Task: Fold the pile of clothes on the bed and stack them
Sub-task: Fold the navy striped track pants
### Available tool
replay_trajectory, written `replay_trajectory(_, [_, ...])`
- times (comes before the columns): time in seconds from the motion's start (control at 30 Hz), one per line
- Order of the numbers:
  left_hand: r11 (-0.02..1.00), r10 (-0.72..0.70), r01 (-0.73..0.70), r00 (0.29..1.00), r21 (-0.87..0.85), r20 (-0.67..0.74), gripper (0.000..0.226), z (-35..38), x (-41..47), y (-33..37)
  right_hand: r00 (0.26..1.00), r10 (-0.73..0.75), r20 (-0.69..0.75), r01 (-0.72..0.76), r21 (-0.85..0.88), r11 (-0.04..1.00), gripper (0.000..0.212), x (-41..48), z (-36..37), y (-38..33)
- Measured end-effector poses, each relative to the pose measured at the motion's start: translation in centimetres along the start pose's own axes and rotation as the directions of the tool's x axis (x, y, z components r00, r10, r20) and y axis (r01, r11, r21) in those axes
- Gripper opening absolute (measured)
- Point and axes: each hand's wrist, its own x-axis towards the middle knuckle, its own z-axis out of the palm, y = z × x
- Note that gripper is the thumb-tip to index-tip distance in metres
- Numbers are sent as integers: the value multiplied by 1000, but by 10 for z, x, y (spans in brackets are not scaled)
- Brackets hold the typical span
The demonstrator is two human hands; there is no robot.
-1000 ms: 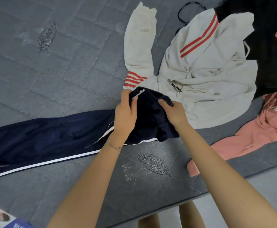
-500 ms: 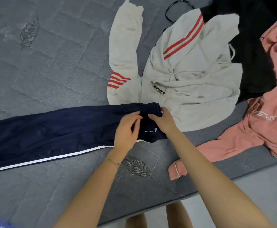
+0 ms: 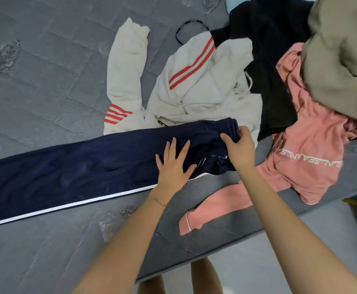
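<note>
Trousers (image 3: 71, 168) laid flat; left hand (image 3: 173, 166) pressing, fingers spread, right hand (image 3: 237, 145) pinching waistband. Slick fabric may slide, skewing the fold.

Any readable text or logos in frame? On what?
Pink sweatshirt: white block letters, upside down and creased, not reliably readable.
White hoodie: small dark tag, too small to read.
Navy trousers: white mark at the waist, partly hidden, unreadable.

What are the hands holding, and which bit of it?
The right hand pinches the navy trousers at their bunched waist end. The left hand only lies flat on them, fingers spread, gripping nothing.
</note>
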Motion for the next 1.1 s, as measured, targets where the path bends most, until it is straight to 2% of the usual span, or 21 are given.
replay_trajectory(0.23, [996, 71, -65, 990, -55, 122, 78, 14, 35, 87, 965, 1, -261, 40, 154, 987, 14, 17, -47, -2])
replay_trajectory(0.3, [993, 107, -101, 986, -54, 127, 78, 14, 36, 98, 965, 5, -262, 35, 147, 989, 14, 17, -48, -6])
replay_trajectory(0.33, [993, 101, -93, 989, -79, 110, 79, 12, 36, 97, 974, 9, -225, 22, 134, 991, 16, 17, -46, -9])
replay_trajectory(0.4, [965, 47, -43, 999, -257, 10, 76, 3, 31, 86, 992, 2, -128, 12, 110, 994, 23, 12, -34, -20])
replay_trajectory(0.47, [859, -53, -5, 994, -513, -99, 61, -10, 26, 73, 999, 1, -47, 3, 96, 995, 23, 8, -23, -31])
replay_trajectory(0.53, [715, -216, 55, 966, -697, -145, 40, -27, 20, 59, 999, -15, 35, 10, 124, 992, 19, 2, -9, -42])
replay_trajectory(0.6, [508, -366, 144, 929, -849, -61, 28, -51, 13, 38, 992, -45, 118, 26, 155, 987, 15, -10, 17, -59])
replay_trajectory(0.67, [323, -371, 195, 926, -926, 66, 28, -76, 8, 14, 980, -72, 184, 39, 176, 984, 11, -27, 49, -78])
replay_trajectory(0.77, [195, -336, 216, 931, -957, 142, 32, -107, 1, -26, 940, -102, 325, 62, 131, 990, 9, -56, 102, -99])
replay_trajectory(0.9, [126, -331, 261, 921, -957, 208, 29, -133, -23, -102, 886, -101, 453, 84, 57, 995, 20, -103, 171, -113])
replay_trajectory(0.97, [114, -332, 273, 917, -955, 223, 47, -141, -41, -146, 845, -91, 527, 58, 79, 995, 31, -125, 200, -117])
replay_trajectory(1.03, [145, -337, 275, 917, -950, 214, 68, -147, -55, -186, 793, -119, 598, 106, 57, 993, 35, -148, 229, -121])
replay_trajectory(1.1, [235, -378, 243, 915, -941, 142, 61, -150, -70, -223, 786, -203, 584, 254, -5, 967, 38, -172, 258, -122])
